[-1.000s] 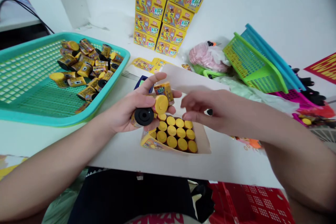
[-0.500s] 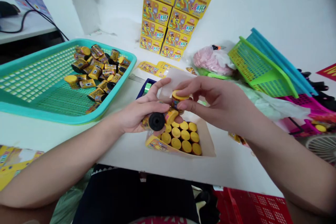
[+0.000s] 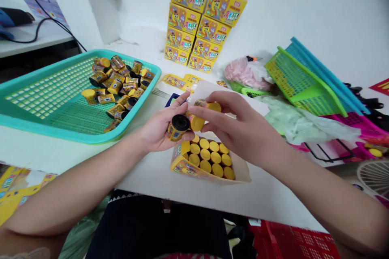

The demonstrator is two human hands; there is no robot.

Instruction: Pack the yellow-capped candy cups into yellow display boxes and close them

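My left hand [image 3: 161, 127] is palm up above the carton, its fingers curled under small printed canisters. One canister [image 3: 176, 128] in it points its black base at me; beside it another turns its yellow lid [image 3: 197, 123] outward. My right hand [image 3: 240, 121] comes in from the right, closed on a canister with a yellow lid [image 3: 214, 107] that lies tilted sideways. Its fingers partly hide the canisters between both hands. Below stands an open yellow carton [image 3: 188, 168], with rows of yellow-lidded canisters [image 3: 217, 169] upright inside.
A teal basket [image 3: 121, 129] at left holds many loose canisters. Yellow printed boxes [image 3: 185, 18] are stacked against the wall. Flat yellow card [image 3: 179, 82] lies behind the carton. At right are plastic bags [image 3: 247, 73] and tilted green [image 3: 298, 85] and blue baskets [image 3: 322, 77].
The canister in my right hand has tipped from near upright to sideways. My right fingers have moved left, closer over the canisters in my left hand. The view has shifted slightly.
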